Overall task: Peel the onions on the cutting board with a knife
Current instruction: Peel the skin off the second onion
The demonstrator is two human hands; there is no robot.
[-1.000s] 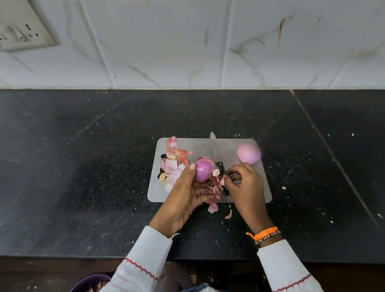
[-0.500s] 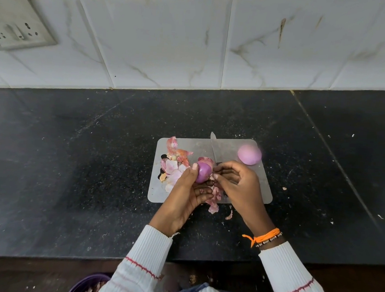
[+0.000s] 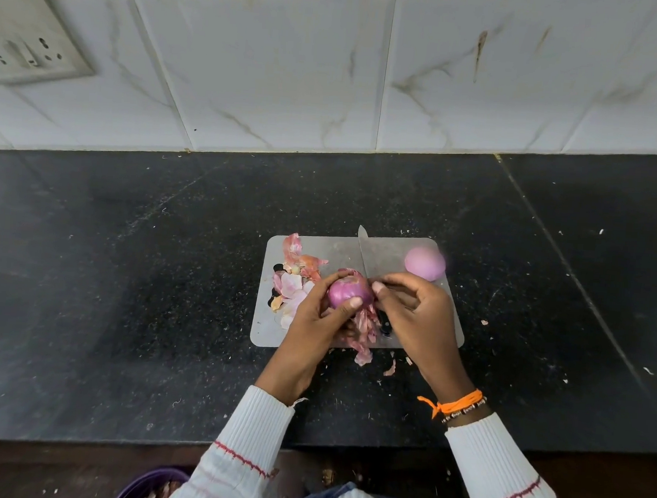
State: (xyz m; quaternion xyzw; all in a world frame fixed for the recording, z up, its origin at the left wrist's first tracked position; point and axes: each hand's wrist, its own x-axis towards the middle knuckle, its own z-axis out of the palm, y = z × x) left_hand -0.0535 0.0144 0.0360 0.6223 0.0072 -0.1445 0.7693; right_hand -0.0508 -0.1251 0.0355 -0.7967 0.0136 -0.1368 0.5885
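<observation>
A grey cutting board (image 3: 330, 249) lies on the black counter. My left hand (image 3: 315, 321) grips a purple onion (image 3: 349, 290) just above the board. My right hand (image 3: 415, 315) is at the onion's right side, thumb and fingertips pinching its skin. The knife (image 3: 364, 253) lies on the board with its blade pointing away; its black handle is partly hidden under my right hand. A peeled pale pink onion (image 3: 425, 263) sits at the board's far right corner. Loose pink peels (image 3: 294, 285) are heaped on the board's left side and under my hands.
The black stone counter (image 3: 125, 275) runs to a white tiled wall with a switch socket (image 3: 23, 49) at the upper left. A purple bowl (image 3: 143, 487) with peels shows below the counter edge. Peel scraps (image 3: 389, 368) lie just in front of the board.
My right hand has moved left from beside the knife handle up to the onion and pinched its skin. My left hand has turned the onion a little.
</observation>
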